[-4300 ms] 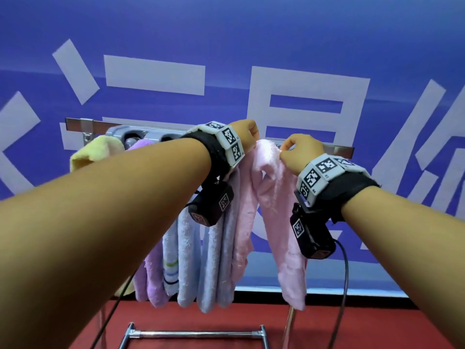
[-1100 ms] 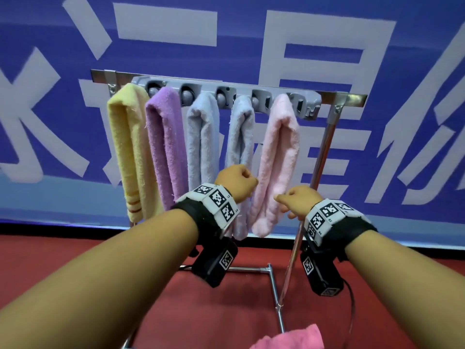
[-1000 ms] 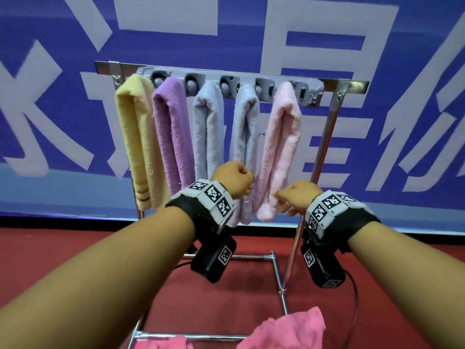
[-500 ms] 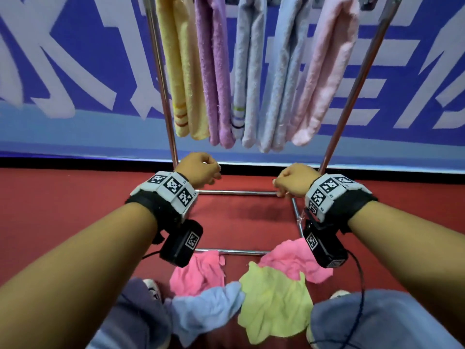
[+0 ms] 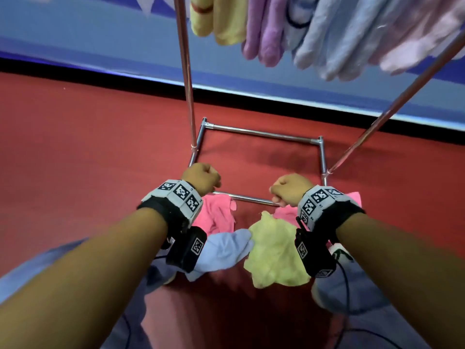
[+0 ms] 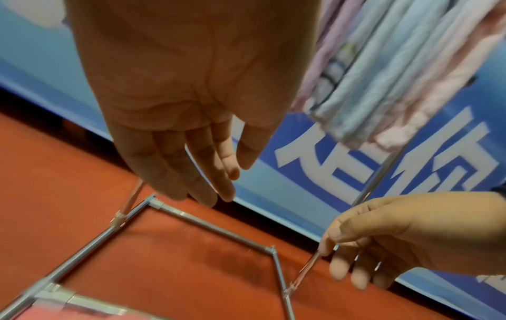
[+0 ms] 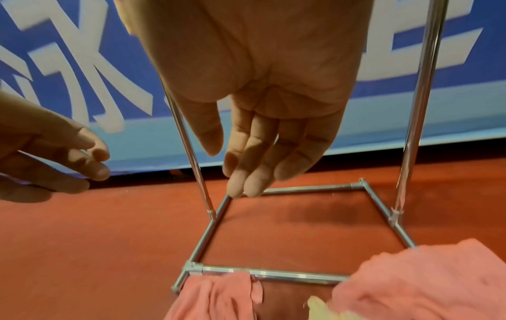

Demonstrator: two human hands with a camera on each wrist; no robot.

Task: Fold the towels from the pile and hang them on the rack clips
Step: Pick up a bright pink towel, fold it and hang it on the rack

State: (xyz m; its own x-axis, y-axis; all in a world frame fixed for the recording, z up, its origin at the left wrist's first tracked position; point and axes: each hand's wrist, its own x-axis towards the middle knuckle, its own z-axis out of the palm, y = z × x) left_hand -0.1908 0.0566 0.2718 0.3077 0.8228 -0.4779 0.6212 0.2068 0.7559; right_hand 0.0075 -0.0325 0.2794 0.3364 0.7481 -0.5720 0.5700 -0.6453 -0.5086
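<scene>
A pile of loose towels lies on the red floor by the rack's front bar: a pink towel, a light blue towel, a yellow towel and a second pink towel. My left hand hangs above the first pink towel, its fingers relaxed and holding nothing. My right hand hovers over the front bar, its fingers loose and empty. Folded yellow, purple, light blue and pale pink towels hang at the top edge; the clips are out of view.
The rack's square metal base sits on the red floor, with the left upright and the right upright rising from it. A blue banner wall stands behind. My knees and cables lie near the pile.
The view has tipped from the hung towels down to the floor. Both hands have dropped from beside the hung pink towel to just above the pile, holding nothing.
</scene>
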